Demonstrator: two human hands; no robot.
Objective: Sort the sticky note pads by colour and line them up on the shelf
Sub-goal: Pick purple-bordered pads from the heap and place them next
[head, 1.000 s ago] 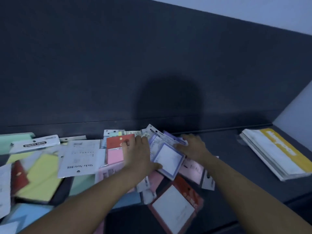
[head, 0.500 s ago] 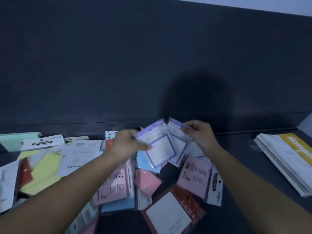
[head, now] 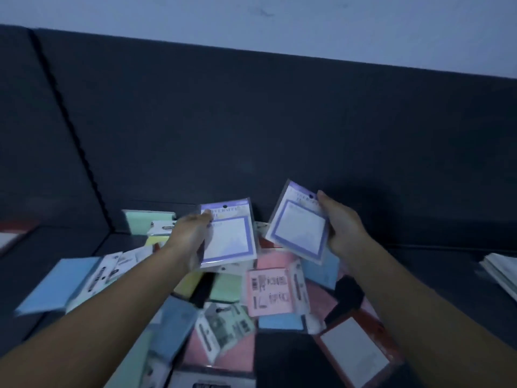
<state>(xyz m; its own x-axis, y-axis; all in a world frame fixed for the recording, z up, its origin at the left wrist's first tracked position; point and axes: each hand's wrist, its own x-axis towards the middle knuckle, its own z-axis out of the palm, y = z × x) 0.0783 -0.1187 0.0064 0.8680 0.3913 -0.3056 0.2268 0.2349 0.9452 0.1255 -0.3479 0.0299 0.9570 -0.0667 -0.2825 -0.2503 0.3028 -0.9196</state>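
My left hand (head: 193,239) holds one purple-bordered sticky note pad (head: 232,236) by its left edge, lifted above the pile. My right hand (head: 344,228) grips a second purple-bordered pad (head: 298,228) by its right edge, tilted, a little higher and apart from the first. Below them lies a loose heap of packaged pads on the dark shelf (head: 419,264): pink (head: 268,292), light blue (head: 56,287), green (head: 226,287), yellow (head: 156,240) and a red-framed one (head: 355,351).
A dark back panel (head: 251,130) rises behind the shelf, with a pale wall above it. A stack of white booklets (head: 500,273) lies at the right edge. A mint green pad (head: 140,222) leans against the panel at the back left.
Both hands lifted the two purple pads out of the heap, then drew them apart, one in each hand. The view tilted up and swung to the left.
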